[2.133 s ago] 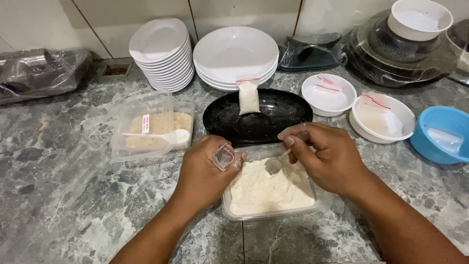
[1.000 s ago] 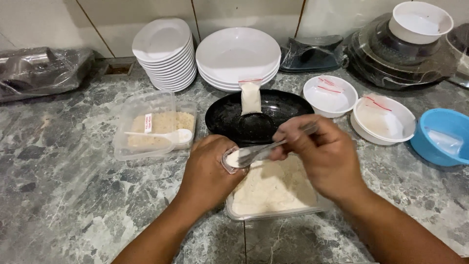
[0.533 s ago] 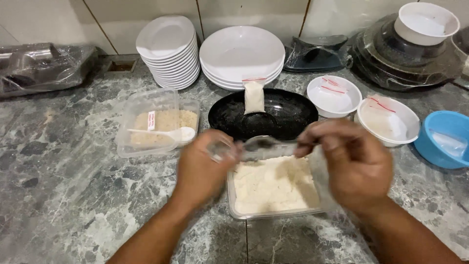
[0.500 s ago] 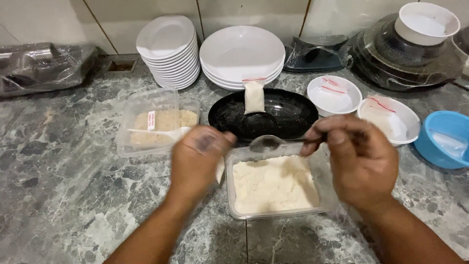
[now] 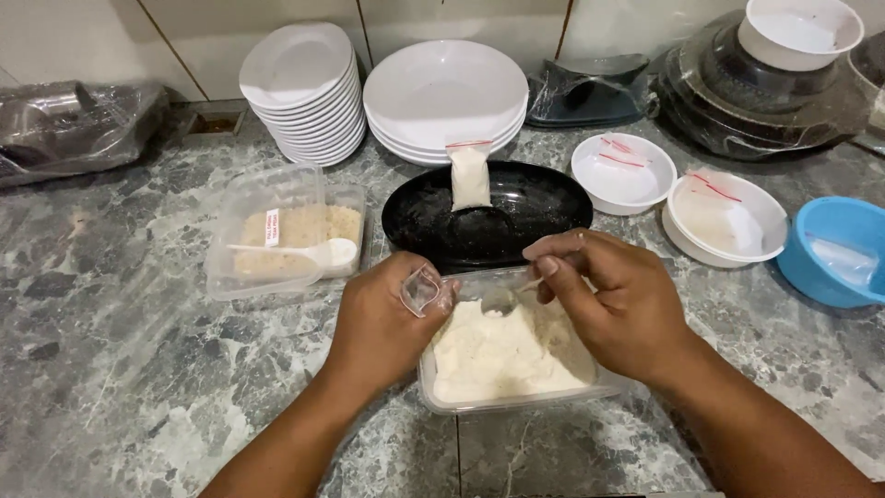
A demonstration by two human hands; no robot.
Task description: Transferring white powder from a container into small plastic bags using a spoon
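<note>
Spoon | right hand pinches | left hand pinches bag | flour tub below

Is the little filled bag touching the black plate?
Touching. The head view shows the small bag of white powder lying on the rim of the black oval plate, no gap.

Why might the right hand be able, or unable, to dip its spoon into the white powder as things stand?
Probably able: the right hand holds the spoon just above the white powder in an uncovered tub, nothing between.
</note>
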